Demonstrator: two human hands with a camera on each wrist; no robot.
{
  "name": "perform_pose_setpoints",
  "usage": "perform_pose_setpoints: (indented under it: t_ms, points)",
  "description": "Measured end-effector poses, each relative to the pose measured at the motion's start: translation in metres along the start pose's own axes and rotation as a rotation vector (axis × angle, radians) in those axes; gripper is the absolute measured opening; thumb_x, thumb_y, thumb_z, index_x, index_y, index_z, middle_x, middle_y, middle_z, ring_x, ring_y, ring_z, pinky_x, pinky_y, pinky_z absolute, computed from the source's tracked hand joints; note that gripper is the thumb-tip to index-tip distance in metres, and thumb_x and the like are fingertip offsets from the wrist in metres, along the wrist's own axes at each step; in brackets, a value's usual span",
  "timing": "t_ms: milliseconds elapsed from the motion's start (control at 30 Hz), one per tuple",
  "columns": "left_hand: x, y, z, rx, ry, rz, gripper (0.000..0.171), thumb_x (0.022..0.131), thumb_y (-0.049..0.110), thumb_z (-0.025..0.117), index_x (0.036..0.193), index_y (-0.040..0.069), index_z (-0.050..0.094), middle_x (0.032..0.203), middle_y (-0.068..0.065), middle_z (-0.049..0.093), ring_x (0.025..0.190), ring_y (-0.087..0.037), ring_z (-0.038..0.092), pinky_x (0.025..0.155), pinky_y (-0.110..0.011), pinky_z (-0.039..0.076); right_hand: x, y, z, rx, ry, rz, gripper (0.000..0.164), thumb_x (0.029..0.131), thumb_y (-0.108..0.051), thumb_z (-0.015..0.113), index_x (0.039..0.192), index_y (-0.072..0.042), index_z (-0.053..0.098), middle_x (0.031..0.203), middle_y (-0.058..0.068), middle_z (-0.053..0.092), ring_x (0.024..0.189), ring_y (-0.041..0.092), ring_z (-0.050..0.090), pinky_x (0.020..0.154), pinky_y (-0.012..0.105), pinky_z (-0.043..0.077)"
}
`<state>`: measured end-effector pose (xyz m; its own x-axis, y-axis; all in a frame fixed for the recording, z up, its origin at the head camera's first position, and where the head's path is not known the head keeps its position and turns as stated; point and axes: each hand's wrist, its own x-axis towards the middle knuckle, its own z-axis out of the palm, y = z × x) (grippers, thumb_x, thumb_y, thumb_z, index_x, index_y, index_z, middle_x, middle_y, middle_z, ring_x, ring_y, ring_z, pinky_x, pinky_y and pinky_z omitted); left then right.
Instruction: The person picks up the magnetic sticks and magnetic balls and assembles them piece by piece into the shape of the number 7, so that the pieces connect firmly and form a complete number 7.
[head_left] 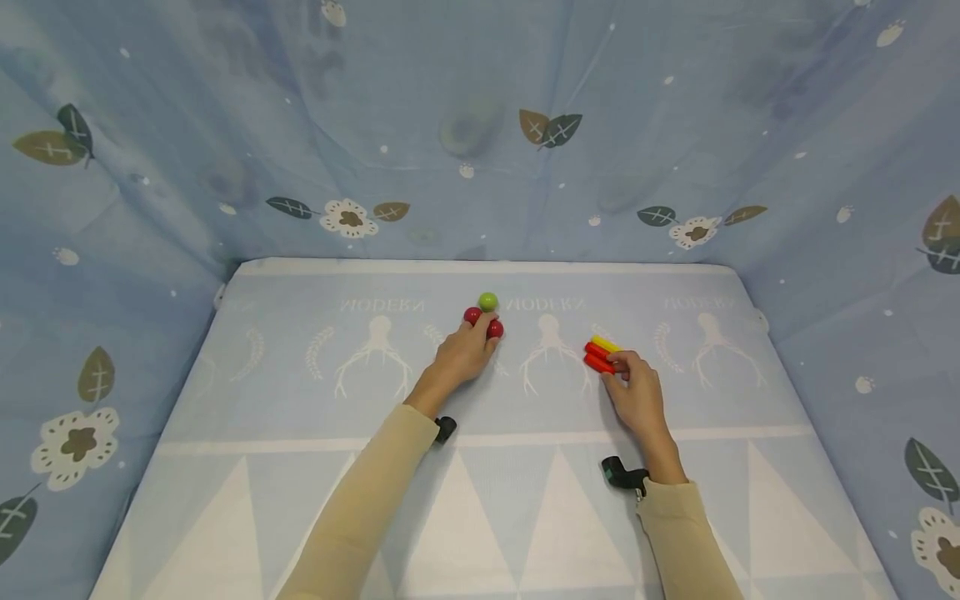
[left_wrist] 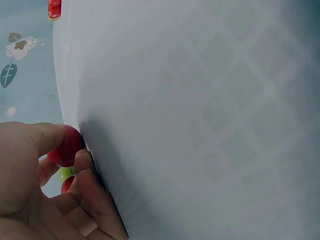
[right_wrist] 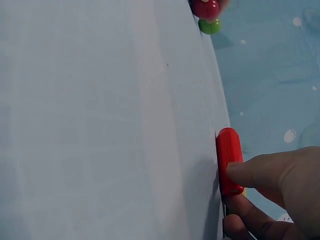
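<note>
Using our left hand (head_left: pixel 463 354), we pinched a red ball (head_left: pixel 496 330) near a green ball (head_left: pixel 488 302); our right hand (head_left: pixel 640 396) gripped a red stick (head_left: pixel 597 364) near a yellow stick (head_left: pixel 607 343), all seemingly on the table (head_left: pixel 285 417).

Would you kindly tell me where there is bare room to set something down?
The table is bare left of the left hand, between both hands, and right of the right hand. Crowded spots: red balls and green ball at the left hand; red sticks and yellow stick at the right.
</note>
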<state>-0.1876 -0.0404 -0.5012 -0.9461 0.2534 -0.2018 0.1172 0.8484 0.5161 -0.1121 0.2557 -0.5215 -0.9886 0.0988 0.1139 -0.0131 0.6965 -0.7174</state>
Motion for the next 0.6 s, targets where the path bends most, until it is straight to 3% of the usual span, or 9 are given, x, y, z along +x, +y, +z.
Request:
perform_pose_setpoints:
  t_ms: [300,600]
  points:
    - [-0.001,-0.001,0.001,0.015,0.011,0.019,0.044,0.104,0.034,0.055,0.145,0.024,0.043,0.125,-0.022,0.055,0.099,-0.040,0.064,0.082,-0.052,0.052,0.000,-0.003,-0.001,-0.025,-0.005,0.010,0.027,0.090,-0.003,0.069,0.115,0.006,0.065,0.106,0.025,0.065,0.095,0.038,0.055,0.084,0.048,0.042]
    - [-0.012,-0.001,0.003,0.017,0.049,0.088,0.043,0.101,0.029,0.063,0.140,0.018,0.048,0.127,-0.021,0.053,0.103,-0.037,0.062,0.082,-0.050,0.053,-0.002,-0.005,0.000,-0.077,0.007,-0.008,0.024,0.090,-0.005,0.070,0.112,0.006,0.071,0.090,0.017,0.063,0.082,0.031,0.051,0.073,0.041,0.037]
